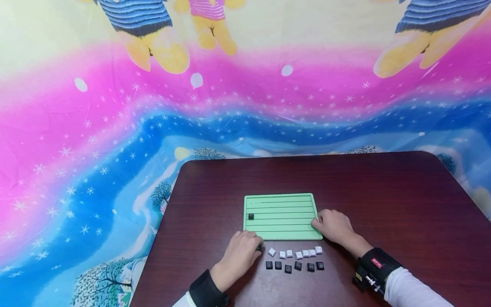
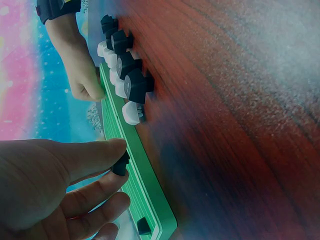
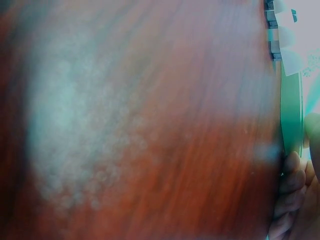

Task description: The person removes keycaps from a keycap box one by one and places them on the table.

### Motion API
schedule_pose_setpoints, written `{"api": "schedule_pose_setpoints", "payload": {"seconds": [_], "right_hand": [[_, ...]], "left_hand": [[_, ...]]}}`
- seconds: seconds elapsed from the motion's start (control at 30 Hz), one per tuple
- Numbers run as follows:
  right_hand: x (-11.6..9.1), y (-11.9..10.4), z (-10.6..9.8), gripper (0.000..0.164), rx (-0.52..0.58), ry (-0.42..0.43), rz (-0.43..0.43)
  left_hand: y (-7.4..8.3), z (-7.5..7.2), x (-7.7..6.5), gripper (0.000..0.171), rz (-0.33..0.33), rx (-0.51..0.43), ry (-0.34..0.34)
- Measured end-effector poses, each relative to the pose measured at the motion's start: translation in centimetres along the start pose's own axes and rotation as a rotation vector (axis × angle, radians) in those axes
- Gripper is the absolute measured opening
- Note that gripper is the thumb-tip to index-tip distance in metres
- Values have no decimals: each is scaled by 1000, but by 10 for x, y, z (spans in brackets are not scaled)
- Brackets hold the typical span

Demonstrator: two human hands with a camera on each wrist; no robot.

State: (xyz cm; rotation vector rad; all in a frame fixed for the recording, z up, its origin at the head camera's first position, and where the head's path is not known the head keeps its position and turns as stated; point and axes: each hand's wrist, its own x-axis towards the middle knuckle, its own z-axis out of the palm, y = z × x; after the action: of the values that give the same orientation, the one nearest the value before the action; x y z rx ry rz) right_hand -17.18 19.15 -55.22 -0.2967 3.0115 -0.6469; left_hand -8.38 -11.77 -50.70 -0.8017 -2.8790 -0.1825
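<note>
In the left wrist view my left hand (image 2: 65, 175) pinches a black keycap (image 2: 120, 164) between thumb and forefinger. The head view has this left hand (image 1: 239, 251) just off the near left corner of a light green ridged tray (image 1: 284, 233). One black keycap (image 1: 251, 216) sits on the tray near its left side. My right hand (image 1: 336, 226) grips the tray's right edge near the front corner, thumb on top. White keycaps (image 1: 282, 254) lie in an uneven row in front of the tray, and black keycaps (image 1: 288, 269) form another row nearer me.
A dark reddish-brown wooden table (image 1: 199, 200) with rounded far corners bears everything. Behind it hangs a colourful cloth (image 1: 245, 94) with printed bears and snowflakes. Black bands (image 1: 377, 266) wrap both wrists.
</note>
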Motion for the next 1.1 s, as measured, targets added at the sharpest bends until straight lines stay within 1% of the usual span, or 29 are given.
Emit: {"api": "schedule_pose_setpoints", "payload": {"seconds": [0.37,0.6,0.8,1.1], "right_hand": [[-1,-1,-1,40,2,-4,-10],[-1,-1,-2,41,8,-8,-10],[-1,1,-1,41,4,-6,-7],[0,1,0,41,2,7,-15]], "left_hand": [[2,2,-5,17,7,12,-24],[4,3,-11,18,5,10,-57],[6,4,-14,18,1,4,-78],[9,4,-16,21,7,31,-79]]}}
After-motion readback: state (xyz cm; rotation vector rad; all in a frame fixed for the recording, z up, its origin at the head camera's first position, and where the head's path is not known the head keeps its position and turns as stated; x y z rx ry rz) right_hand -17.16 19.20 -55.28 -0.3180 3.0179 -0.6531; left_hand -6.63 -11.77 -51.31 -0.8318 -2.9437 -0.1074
